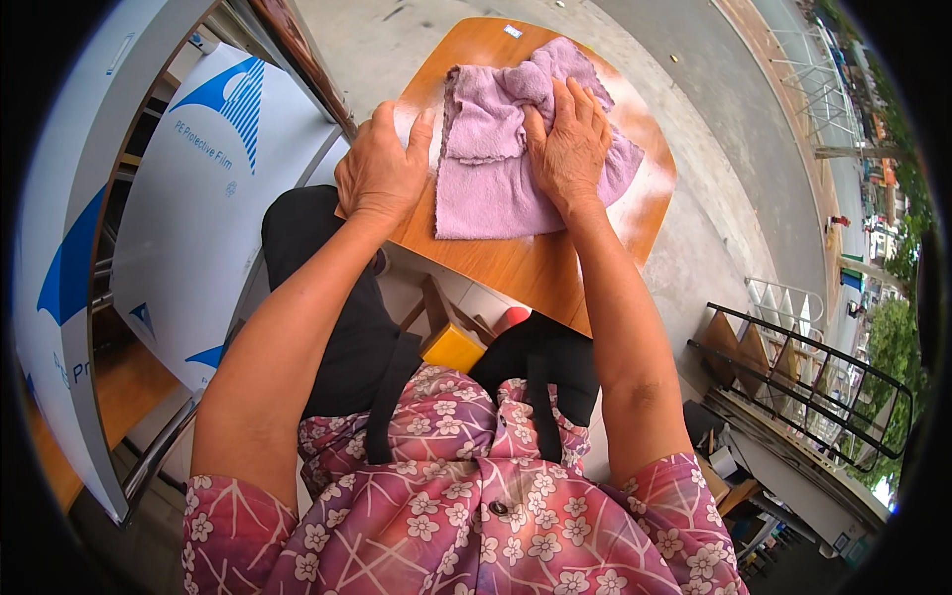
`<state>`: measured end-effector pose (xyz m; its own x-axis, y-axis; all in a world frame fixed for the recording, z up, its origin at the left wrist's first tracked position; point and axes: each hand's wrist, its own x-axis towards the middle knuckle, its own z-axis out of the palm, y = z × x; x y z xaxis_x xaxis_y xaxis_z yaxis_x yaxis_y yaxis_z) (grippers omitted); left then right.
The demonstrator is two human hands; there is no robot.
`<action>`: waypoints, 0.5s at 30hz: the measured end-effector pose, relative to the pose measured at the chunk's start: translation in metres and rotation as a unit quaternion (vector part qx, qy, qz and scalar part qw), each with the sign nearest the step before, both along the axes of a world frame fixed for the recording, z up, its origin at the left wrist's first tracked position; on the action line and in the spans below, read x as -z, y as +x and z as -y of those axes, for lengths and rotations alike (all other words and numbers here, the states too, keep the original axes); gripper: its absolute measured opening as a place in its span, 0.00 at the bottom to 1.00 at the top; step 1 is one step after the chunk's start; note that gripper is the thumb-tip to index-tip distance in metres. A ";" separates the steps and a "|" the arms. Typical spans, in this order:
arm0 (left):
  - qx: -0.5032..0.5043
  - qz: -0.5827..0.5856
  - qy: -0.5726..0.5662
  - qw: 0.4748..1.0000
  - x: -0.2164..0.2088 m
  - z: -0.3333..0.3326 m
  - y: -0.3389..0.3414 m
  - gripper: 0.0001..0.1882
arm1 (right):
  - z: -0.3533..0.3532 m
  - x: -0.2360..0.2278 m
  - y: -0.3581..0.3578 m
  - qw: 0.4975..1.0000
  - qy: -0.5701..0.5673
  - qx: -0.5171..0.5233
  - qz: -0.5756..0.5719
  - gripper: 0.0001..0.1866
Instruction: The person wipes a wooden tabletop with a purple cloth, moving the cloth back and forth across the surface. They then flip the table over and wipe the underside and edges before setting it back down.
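Observation:
A brown wood-grain board (466,45) with rounded far corners and whitish patches lies in front of me, over my knees. My left hand (385,164) is closed over the board's left edge, with its thumb on top and its fingertips partly hidden. A pinkish-purple towel (496,203), folded and bunched at the far side, covers much of the board's middle. Pressing down on the towel's right part is my right hand (572,144). Cloth gathers between its thumb and slightly bent fingers. Near the board's far edge sits a small white label (513,31).
Panels in white-and-blue protective film (198,228) stand close on my left. Below the board, a yellow block (453,347) shows between my legs. A black metal rack (803,387) stands at the right. Concrete ground (397,45) stretches beyond the board.

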<state>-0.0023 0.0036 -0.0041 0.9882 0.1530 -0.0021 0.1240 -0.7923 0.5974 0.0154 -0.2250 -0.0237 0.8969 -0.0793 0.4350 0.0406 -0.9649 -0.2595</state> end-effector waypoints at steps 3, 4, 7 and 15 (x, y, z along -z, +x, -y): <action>0.003 -0.045 0.000 0.999 -0.006 0.000 0.001 0.38 | 0.010 0.006 0.018 1.000 -0.004 0.017 0.005 0.31; 0.003 -0.048 -0.001 0.999 -0.006 0.001 0.001 0.38 | 0.012 0.007 0.025 1.000 -0.003 0.019 0.002 0.32; 0.000 -0.042 0.002 0.999 -0.004 0.000 0.001 0.38 | 0.015 0.007 0.038 0.999 -0.002 0.034 0.006 0.33; 0.004 -0.021 0.003 1.000 -0.002 0.000 0.000 0.37 | 0.012 0.011 0.033 0.999 0.010 0.047 -0.001 0.33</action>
<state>-0.0023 0.0038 -0.0019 0.9885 0.1449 -0.0435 0.1427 -0.7968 0.5871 0.0486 -0.2370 -0.0351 0.8861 -0.1728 0.4301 -0.0513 -0.9588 -0.2795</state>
